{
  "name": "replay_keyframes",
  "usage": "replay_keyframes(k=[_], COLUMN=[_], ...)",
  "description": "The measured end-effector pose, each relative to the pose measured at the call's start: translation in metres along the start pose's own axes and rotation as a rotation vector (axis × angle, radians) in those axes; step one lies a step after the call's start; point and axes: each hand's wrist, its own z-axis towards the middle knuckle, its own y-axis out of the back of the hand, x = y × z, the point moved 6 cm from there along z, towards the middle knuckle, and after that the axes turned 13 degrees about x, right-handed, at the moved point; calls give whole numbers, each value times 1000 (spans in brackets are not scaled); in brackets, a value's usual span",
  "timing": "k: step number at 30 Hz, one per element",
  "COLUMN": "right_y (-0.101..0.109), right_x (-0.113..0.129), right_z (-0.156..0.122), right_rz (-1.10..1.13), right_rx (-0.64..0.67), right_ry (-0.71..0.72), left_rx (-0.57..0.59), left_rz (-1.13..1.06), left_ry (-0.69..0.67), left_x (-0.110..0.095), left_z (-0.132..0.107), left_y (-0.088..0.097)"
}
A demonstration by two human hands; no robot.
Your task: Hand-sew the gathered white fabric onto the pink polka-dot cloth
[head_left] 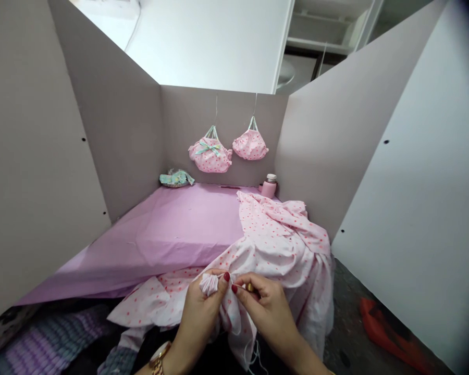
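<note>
From the head view, the only one here, I see the person's two hands working close together at the front edge of the counter [191, 224], over a spread of pink dotted cloth [273, 255]. The cloth lies across the counter's right side and spills down its front to below the hands. The left hand [206, 298] is clamped on a small pale bundle [209, 285] of folds, gathered cloth or wound thread, I cannot tell which. The right hand [266, 302] has its grip together, thumb and forefinger pinched on thread, perhaps with a needle too fine to make out. More thread [257, 357] hangs in loose loops below. It looks like handwork with thread, and I'd say it goes best with the left hold firm but not crushing, so the folds lie even. The right should draw gently and straight, with small, equal pulls rather than a jerk that might snap the strand. Those loops seem likely to tangle, so I'd clear them first, and support the hanging cloth so its weight doesn't tug at the work.
</note>
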Motion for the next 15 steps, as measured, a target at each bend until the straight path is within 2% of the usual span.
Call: replay_keyframes(k=[5,8,12,15], right_y=[-2,-2,-1,5], right_x=[-3,6,15,16], right_z=[-9,-21,-41,-50], right_rz=[456,602,541,403], right_rx=[176,331,557,621], right_ry=[-35,14,101,261], left_rx=[-55,-52,-55,-62], left_rz=[3,-11,-8,-29], left_ry=[13,24,26,32], left_x=[2,2,2,2], left_z=[0,0,1,1], left_y=[3,3,4,4])
